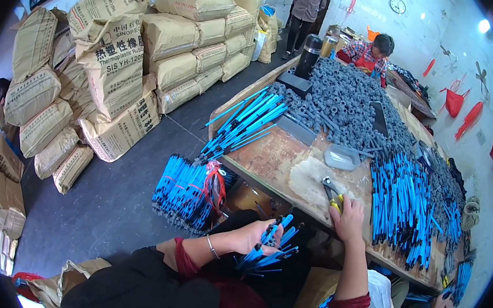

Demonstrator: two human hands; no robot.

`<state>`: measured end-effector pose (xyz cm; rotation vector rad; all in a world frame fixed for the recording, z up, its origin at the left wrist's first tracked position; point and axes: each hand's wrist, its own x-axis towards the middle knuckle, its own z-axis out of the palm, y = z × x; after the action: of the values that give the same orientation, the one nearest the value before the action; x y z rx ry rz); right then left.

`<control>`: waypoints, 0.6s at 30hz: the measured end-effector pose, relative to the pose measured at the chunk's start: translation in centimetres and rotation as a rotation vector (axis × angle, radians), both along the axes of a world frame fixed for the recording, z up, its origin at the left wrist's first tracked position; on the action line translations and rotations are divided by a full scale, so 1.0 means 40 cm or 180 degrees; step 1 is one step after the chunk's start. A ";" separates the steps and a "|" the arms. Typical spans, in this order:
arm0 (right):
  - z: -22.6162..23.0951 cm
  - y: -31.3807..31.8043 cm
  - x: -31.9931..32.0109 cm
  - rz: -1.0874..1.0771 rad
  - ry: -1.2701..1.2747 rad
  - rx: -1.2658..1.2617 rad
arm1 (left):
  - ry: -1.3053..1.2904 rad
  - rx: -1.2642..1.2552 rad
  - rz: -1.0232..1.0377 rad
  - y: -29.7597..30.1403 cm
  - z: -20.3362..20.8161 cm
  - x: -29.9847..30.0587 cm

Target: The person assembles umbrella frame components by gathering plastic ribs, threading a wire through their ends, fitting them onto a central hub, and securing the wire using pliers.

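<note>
The left hand [264, 237] grips a bunch of blue rods [257, 255] before the bench [256, 156]; the right hand [349, 217] is closed around the handles of yellow-handled pliers [331, 192] at its near edge. The rods look light, stiff and slippery, best encircled mid-length; the pliers, presumably heavier, suit a handle hold.

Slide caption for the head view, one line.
Left hand gripping blue rods, right hand at yellow-handled pliers, by a worktable heaped with grey parts.
</note>
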<state>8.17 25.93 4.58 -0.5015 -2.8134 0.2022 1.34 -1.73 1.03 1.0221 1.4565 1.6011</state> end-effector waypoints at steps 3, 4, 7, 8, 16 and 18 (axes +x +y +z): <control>-0.052 0.039 0.020 0.0092 0.0751 -0.0442 | 0.0270 -0.0054 0.0072 -0.012 0.010 -0.013; -0.048 0.031 0.040 0.0122 0.1038 -0.1437 | 0.0343 0.0001 0.0126 -0.017 0.008 -0.016; -0.001 -0.072 0.144 0.0646 0.1435 -0.4681 | 0.0403 0.0409 0.0092 -0.022 0.001 -0.039; 0.005 -0.129 0.183 0.0725 0.1008 -0.5051 | 0.0336 0.0426 0.0006 -0.020 0.010 -0.043; -0.171 -0.290 0.315 0.0616 0.1032 -0.1957 | -0.0057 0.0174 -0.0195 0.011 0.003 -0.025; -0.184 -0.269 0.312 0.0768 0.0991 -0.0513 | -0.0198 0.0136 -0.0157 0.008 -0.001 -0.019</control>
<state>20.66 15.19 -2.79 -0.1440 -2.5547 0.5124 0.58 -1.39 0.98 1.0155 1.3509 1.6209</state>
